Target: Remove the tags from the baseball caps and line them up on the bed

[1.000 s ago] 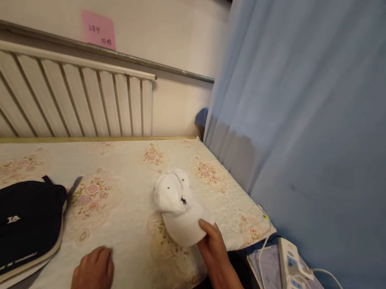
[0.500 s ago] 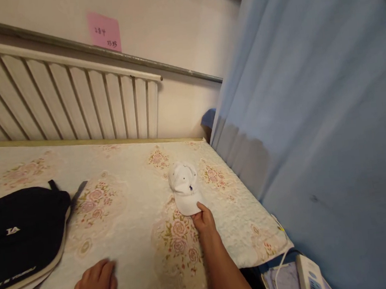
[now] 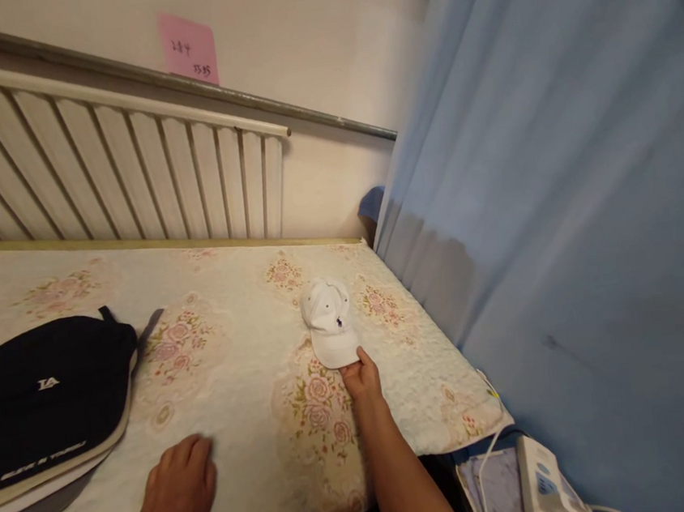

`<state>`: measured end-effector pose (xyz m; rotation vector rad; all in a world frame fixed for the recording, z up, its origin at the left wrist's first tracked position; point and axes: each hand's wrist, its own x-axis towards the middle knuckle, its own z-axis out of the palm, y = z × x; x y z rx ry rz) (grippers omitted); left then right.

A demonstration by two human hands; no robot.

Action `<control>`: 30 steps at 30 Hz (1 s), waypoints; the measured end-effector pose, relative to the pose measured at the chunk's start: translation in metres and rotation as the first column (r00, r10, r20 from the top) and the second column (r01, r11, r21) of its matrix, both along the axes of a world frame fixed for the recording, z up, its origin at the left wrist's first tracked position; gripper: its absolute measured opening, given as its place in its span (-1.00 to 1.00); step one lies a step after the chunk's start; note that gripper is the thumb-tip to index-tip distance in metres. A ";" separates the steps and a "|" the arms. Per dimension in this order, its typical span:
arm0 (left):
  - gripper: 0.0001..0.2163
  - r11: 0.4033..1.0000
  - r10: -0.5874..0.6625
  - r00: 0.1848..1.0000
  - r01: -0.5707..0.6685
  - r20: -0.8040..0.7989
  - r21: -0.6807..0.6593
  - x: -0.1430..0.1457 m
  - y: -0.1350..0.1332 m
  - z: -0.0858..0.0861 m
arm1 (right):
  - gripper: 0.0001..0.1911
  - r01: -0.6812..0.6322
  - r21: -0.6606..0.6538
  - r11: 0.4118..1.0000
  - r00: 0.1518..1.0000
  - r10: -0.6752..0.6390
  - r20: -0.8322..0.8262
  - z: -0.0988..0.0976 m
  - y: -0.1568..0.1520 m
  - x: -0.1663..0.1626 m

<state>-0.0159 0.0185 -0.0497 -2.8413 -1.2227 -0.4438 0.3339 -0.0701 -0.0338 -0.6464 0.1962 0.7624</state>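
A white baseball cap [image 3: 330, 321] with a small dark embroidered logo lies on the flowered mattress cover [image 3: 242, 413], its brim toward me. My right hand [image 3: 362, 374] pinches the brim's right front edge, thumb on top and fingers beneath. Farther left, my left hand [image 3: 179, 485] rests on or just over the cover, back up, fingers curled together; I see nothing in it. Beyond that hand, at the left edge, is a black backpack [image 3: 56, 392] with white lettering, lying flat and partly out of frame.
A white radiator [image 3: 156, 174] runs along the wall behind the bed, beneath a metal pipe. A pink note [image 3: 188, 49] is stuck above it. Blue curtain [image 3: 557, 209] hangs down the right side. At lower right, a white power strip [image 3: 544, 483] with a cable sits beside the bed.
The view has shifted slightly, so the backpack shows farther right. My right hand keeps its grip on the brim, and the cap remains on the bed. My left hand appears slightly farther forward.
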 end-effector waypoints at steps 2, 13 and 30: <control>-0.68 1.000 -0.002 1.000 0.002 0.004 0.010 0.000 -0.001 0.000 | -0.74 -0.008 0.003 1.000 1.000 0.008 0.005 0.002 0.000 -0.002; -0.76 0.930 0.171 0.917 -0.029 0.359 -0.367 0.017 -0.002 0.014 | -0.61 -0.130 0.073 0.989 0.983 0.119 0.138 0.038 -0.037 -0.085; -0.61 -0.352 0.863 0.454 0.856 0.224 -0.379 0.043 -0.044 0.091 | -0.46 -0.526 0.205 0.825 0.850 0.511 0.125 0.080 -0.129 -0.205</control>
